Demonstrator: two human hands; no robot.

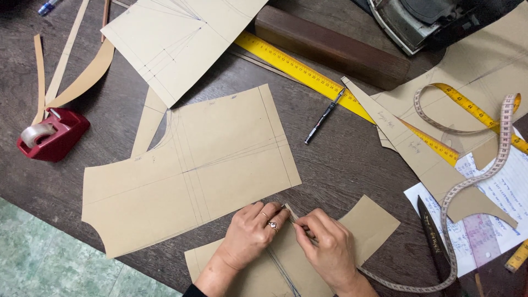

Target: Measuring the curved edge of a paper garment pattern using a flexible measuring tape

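1. Two hands meet at the near edge of the bench [341, 165], over a small brown paper pattern piece [368, 225] that lies flat just below the large pattern piece [192, 165].
2. The left hand [250, 234] rests palm-down on the small piece, its fingers [269, 212] curled shut and pinching a raised fold at the piece's upper edge.
3. The right hand [324, 242] has its fingers [302, 223] closed on the same fold from the other side, thumb and forefinger pressed together on the paper.
4. To crease well, I judge the fold should follow the pencilled lines [280, 269] running under the hands; keeping the left palm down would stop the sheet sliding.
5. Pressing along the ridge bit by bit, rather than all at once, should keep the crease straight.
6. The measuring tape [503, 148] trails close to the right wrist and could snag; the pen [324, 116] and yellow ruler [300, 70] lie well apart.
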